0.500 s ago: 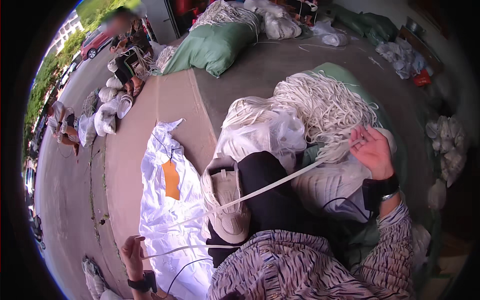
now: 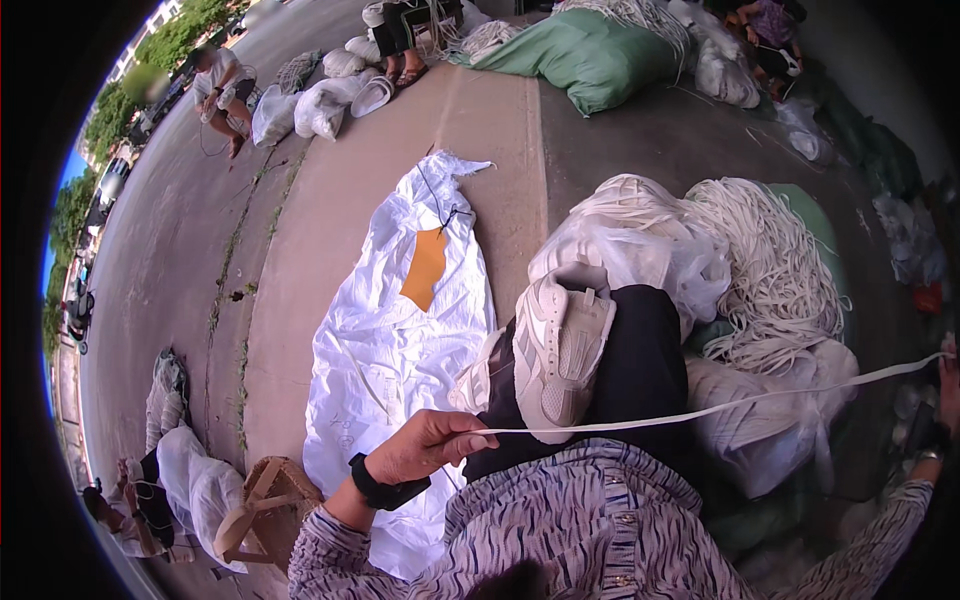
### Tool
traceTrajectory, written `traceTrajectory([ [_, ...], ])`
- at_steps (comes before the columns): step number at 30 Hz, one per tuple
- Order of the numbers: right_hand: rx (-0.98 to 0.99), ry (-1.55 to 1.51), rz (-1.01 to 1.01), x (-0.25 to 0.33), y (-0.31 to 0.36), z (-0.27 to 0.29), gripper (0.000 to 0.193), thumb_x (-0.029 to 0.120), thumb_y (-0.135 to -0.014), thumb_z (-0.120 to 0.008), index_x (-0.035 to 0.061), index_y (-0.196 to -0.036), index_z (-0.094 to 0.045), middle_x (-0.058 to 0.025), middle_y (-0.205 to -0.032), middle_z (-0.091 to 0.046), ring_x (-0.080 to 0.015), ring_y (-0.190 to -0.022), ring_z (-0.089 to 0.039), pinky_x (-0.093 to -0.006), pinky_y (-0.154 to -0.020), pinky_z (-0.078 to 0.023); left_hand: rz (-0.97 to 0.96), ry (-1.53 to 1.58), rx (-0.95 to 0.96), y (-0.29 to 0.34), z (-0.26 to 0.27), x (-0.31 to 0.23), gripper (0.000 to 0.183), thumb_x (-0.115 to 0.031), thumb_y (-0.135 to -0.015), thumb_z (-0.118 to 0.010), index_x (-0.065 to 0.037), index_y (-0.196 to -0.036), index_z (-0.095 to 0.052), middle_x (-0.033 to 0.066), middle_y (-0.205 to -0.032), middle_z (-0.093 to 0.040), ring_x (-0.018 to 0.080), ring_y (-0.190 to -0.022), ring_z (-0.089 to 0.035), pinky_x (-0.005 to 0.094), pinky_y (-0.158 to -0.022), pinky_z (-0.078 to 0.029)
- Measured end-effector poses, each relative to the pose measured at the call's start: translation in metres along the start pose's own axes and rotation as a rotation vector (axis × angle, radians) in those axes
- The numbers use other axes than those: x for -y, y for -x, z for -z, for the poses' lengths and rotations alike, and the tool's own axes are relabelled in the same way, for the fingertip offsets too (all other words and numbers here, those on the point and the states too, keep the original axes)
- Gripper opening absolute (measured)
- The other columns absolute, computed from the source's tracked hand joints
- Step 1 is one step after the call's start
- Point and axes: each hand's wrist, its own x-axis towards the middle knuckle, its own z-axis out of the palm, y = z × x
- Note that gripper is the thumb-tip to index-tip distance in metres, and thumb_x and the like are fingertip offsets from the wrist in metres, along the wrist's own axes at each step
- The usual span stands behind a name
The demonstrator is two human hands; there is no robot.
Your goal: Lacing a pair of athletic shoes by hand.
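Right hand (image 2: 948, 385) swung outward, seemingly pinching the lace (image 2: 700, 413).

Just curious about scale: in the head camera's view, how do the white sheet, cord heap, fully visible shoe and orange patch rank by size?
Largest to smallest:
White sheet
Cord heap
Fully visible shoe
Orange patch

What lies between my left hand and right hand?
In the head view, a pale lace stretches from the left hand to the right hand, passing a pale shoe's toe, dark trousers and a plastic bag.
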Motion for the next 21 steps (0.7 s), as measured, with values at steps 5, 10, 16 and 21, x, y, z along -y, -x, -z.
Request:
traceTrajectory([
  [5,0.218,1.117,-0.247,-0.108,0.031,-0.082,0.024,0.01,-0.075,-0.053,0.0028,-0.097,-0.06,-0.0226,-0.1,-0.061,-0.0387,-0.097,-0.058,-0.0442,-0.081,-0.045,0.043,0.01,0.034,-0.039,-0.013,0.004,0.02,-0.02,-0.093,-0.055,-0.003,-0.096,-0.066,0.0002,-0.069,-0.055,0.0067,-0.06,-0.045,0.0225,-0.056,-0.038],
  [10,0.476,0.678,-0.377,0.077,0.015,-0.336,0.028,0.009,-0.079,-0.056,0.0032,-0.106,-0.059,-0.0181,-0.081,-0.063,-0.0355,-0.075,-0.061,-0.0392,-0.068,-0.048,-0.264,-0.568,0.059,-0.071,-0.052,-0.027,0.016,-0.023,-0.089,-0.057,-0.007,-0.089,-0.061,0.014,-0.071,-0.06,0.0339,-0.066,-0.06,0.037,-0.057,-0.047],
  [16,0.659,-0.238,0.016,0.162,0.068,-0.466,0.032,0.01,-0.083,-0.061,0.0,-0.113,-0.056,-0.0122,-0.101,-0.062,-0.0215,-0.094,-0.06,-0.0311,-0.081,-0.047,-0.294,-0.682,0.088,-0.098,-0.08,-0.034,0.012,-0.018,-0.087,-0.059,-0.006,-0.086,-0.061,0.0143,-0.069,-0.06,0.034,-0.064,-0.06,0.0368,-0.057,-0.047],
  [21,1.393,-0.506,-0.443,0.173,0.127,-0.509,0.03,0.018,-0.091,-0.056,-0.0007,-0.114,-0.056,-0.0039,-0.071,-0.06,-0.0076,-0.06,-0.056,-0.022,-0.058,-0.045,-0.231,-0.527,0.01,-0.106,-0.075,-0.044,0.016,-0.021,-0.088,-0.056,-0.006,-0.083,-0.059,0.0142,-0.071,-0.061,0.0341,-0.068,-0.06,0.0397,-0.058,-0.045],
])
